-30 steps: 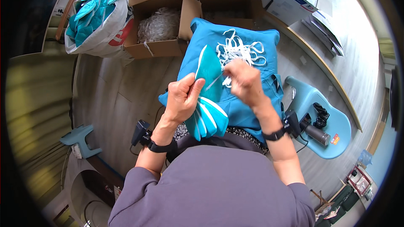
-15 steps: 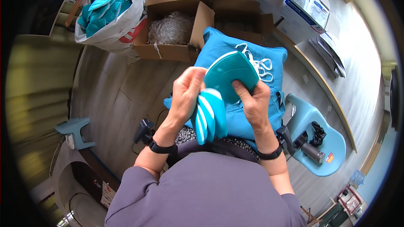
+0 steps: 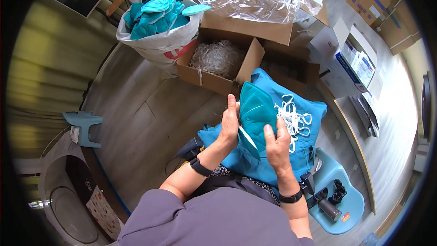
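A stack of teal, leaf-shaped face masks (image 3: 257, 111) stands tilted between my hands, above the blue cushion (image 3: 239, 150) on my lap. My left hand (image 3: 230, 125) presses along the stack's left side, fingers pointing up. On the right edge, my right hand (image 3: 277, 143) grips the masks with its thumb toward me. A white edge shows on a lower mask near my left palm. Just beyond my right hand, a loose heap of white elastic straps (image 3: 296, 120) lies on the cushion.
A white sack (image 3: 152, 48) full of similar teal pieces stands far left. Beside it is a cardboard box (image 3: 211, 76) of tangled white strips. A blue plastic stool (image 3: 339, 182) at my right bears a dark cylinder (image 3: 328, 209). A white carton (image 3: 334, 57) stands far right.
The fanned bundle in my left hand and the flat stack in my right have come together into one stack. More of the white strap heap shows. The whole view has shifted.
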The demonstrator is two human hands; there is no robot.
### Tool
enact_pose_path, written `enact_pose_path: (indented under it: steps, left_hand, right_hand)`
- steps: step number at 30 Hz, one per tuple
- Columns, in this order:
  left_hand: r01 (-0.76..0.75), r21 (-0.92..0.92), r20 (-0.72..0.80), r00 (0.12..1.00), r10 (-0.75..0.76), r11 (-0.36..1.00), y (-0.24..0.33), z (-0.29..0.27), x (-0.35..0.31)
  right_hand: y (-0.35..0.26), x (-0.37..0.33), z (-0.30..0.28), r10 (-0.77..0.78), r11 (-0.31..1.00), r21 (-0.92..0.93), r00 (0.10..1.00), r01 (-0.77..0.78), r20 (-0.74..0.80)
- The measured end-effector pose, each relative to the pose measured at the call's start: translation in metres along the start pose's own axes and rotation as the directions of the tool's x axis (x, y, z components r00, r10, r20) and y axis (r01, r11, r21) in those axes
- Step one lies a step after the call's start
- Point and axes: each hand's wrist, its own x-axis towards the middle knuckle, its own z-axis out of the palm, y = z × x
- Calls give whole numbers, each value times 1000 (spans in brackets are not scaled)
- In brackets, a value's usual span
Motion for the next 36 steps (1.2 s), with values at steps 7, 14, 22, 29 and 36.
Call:
enact_pose_path:
  steps: [7, 14, 22, 29, 36]
  left_hand:
    - [-192, -157, -227, 961, 154, 969, 10, -13, 35]
    - [-109, 248, 241, 969, 48, 963, 39, -21, 30]
    - [-699, 699, 342, 510, 790, 149, 129, -27, 143]
    - [-58, 822, 552, 324, 768, -566, 207, -80, 296]
    - [-244, 945, 221, -16, 975, -218, 318, -98, 322]
  right_hand:
    - [-35, 5, 37, -350, 813, -403, 906, 421, 239]
    - [4, 57, 12, 48, 992, 122, 993, -35, -111]
    - [16, 72, -2, 214, 966, 174, 968, -190, -130]
    - [50, 46, -32, 381, 922, 162, 902, -353, -203]
    - [46, 36, -60, 260, 958, -8, 875, -288, -409]
